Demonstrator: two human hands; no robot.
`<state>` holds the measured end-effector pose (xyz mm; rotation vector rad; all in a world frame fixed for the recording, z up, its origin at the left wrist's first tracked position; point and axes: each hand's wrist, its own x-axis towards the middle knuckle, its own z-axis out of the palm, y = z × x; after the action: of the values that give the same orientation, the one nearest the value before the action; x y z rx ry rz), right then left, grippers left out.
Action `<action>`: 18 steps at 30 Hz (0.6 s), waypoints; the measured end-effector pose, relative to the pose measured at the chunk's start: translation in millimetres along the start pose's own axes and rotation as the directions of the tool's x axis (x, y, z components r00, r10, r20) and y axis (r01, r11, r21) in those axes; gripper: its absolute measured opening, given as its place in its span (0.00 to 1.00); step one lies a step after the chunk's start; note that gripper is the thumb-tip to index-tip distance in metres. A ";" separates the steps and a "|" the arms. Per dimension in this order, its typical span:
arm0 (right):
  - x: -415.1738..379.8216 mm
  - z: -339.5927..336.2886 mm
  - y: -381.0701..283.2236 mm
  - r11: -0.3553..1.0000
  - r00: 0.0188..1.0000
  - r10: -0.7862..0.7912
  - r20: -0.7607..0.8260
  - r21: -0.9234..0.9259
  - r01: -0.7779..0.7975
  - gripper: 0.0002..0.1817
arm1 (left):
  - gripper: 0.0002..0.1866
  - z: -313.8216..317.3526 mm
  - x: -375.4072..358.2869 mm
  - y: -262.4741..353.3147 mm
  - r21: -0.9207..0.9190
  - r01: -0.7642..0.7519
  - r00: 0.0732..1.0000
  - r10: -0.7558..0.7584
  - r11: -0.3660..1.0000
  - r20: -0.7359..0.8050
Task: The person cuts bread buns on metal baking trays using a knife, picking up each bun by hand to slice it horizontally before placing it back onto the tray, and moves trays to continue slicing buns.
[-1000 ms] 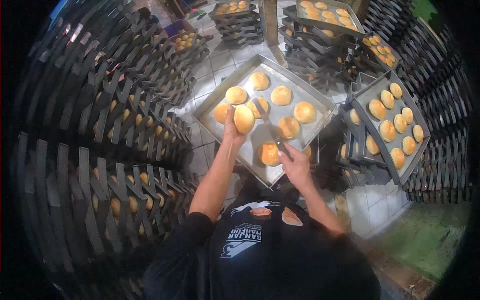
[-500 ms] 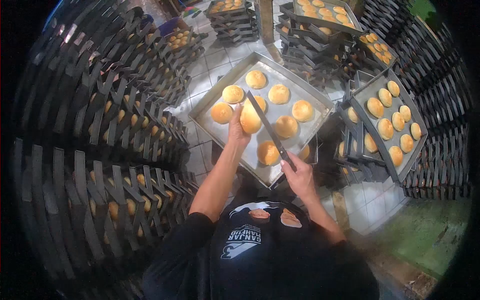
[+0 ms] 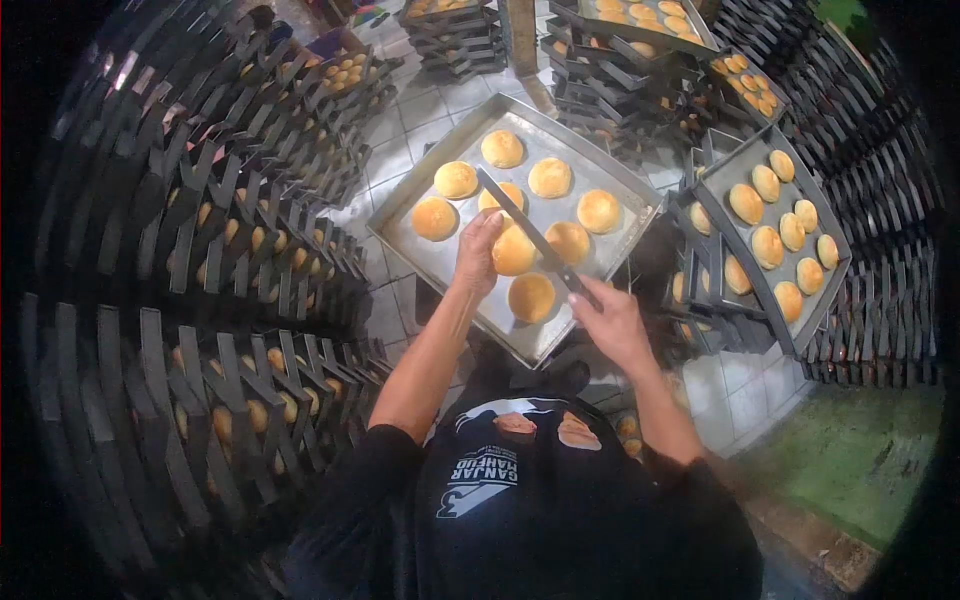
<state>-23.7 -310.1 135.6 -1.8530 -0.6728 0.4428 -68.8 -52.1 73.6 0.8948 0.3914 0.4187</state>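
Observation:
A metal tray in front of me carries several round golden buns. My left hand is closed at the left side of one bun near the tray's middle, its fingers wrapped against it. My right hand grips the handle of a long knife. The blade slants up and left across the held bun and over another bun behind it. A further bun lies just in front of the held one, between my two hands.
Tall stacks of dark trays with buns fill the left. On the right, another tray of buns tops a stack. More stacked trays stand beyond, near a post. A green floor patch lies at lower right.
My left hand has lowered the held bun, seen raised and tilted before, and it now shows its round top. The knife remains in my right hand, its blade now across that bun. The view has shifted slightly.

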 end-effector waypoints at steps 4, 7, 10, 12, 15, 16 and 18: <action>-0.1 -12.4 1.8 0.995 0.994 0.090 0.060 -0.040 -0.088 0.24 | 0.16 -6.6 4.6 11.6 -0.057 -0.019 0.999 0.016 0.998 -0.049; -7.8 -28.8 -3.8 0.996 0.988 0.068 0.136 0.044 -0.074 0.23 | 0.17 -8.2 -0.7 24.1 0.021 0.030 0.999 -0.031 0.999 0.030; 9.6 -28.6 -13.9 0.993 0.979 0.115 0.170 -0.055 -0.107 0.22 | 0.18 7.2 -4.0 9.1 0.111 0.038 0.991 -0.052 0.993 0.123; 14.8 -27.7 -9.1 0.996 0.985 0.088 0.151 -0.038 -0.083 0.21 | 0.19 9.6 -1.8 3.4 0.127 0.034 0.991 -0.050 0.991 0.121; 7.9 -38.9 -9.7 0.997 0.985 0.070 0.155 -0.024 -0.067 0.22 | 0.19 2.3 2.8 17.3 0.080 0.044 0.990 -0.054 0.996 0.129; -0.6 -46.5 -0.9 0.996 0.980 0.082 0.182 0.007 -0.085 0.21 | 0.19 -0.8 1.2 27.5 0.079 0.056 0.988 -0.066 0.995 0.142; -3.4 -51.7 -0.7 0.993 0.973 0.098 0.209 0.039 -0.108 0.20 | 0.19 -1.8 0.8 30.8 0.079 0.071 0.985 -0.083 0.994 0.153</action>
<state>3.9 -349.4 155.2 -1.8155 -0.6993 0.7220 -74.6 -33.4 97.4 0.9741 0.2973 0.2621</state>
